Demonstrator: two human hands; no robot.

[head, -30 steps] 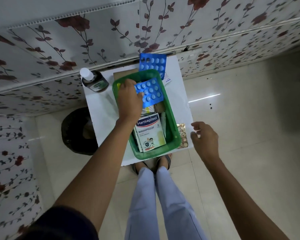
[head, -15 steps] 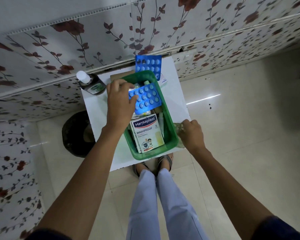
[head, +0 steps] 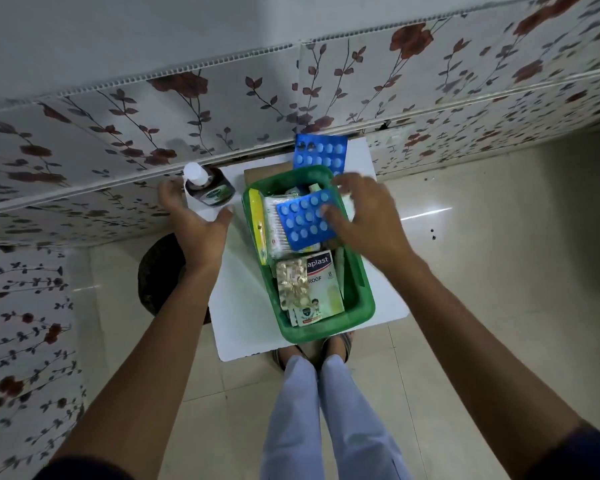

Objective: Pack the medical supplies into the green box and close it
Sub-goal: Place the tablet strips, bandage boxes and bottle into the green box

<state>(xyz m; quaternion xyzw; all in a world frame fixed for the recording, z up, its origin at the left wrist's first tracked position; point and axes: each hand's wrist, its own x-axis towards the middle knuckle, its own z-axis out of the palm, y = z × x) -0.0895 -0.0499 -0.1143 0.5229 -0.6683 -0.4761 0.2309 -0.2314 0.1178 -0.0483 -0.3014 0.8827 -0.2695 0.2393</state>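
Two open hands: the left hand [head: 196, 221] spread just short of the bottle [head: 207, 187], the right hand [head: 364, 220] with fingers on a blue pill sheet [head: 303, 221] inside the filled green box [head: 359, 299] on the white table [head: 238, 306].

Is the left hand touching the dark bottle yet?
Cannot tell. In the head view the left hand cups around the dark bottle, but no clear contact or gap shows.

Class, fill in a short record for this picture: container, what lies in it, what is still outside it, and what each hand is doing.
container: green box, open
inside: blue blister pack, gold pill strip, plaster box
outside: dark bottle, second blue blister pack
left hand: open, reaching for the dark bottle
right hand: fingers on the blue blister pack
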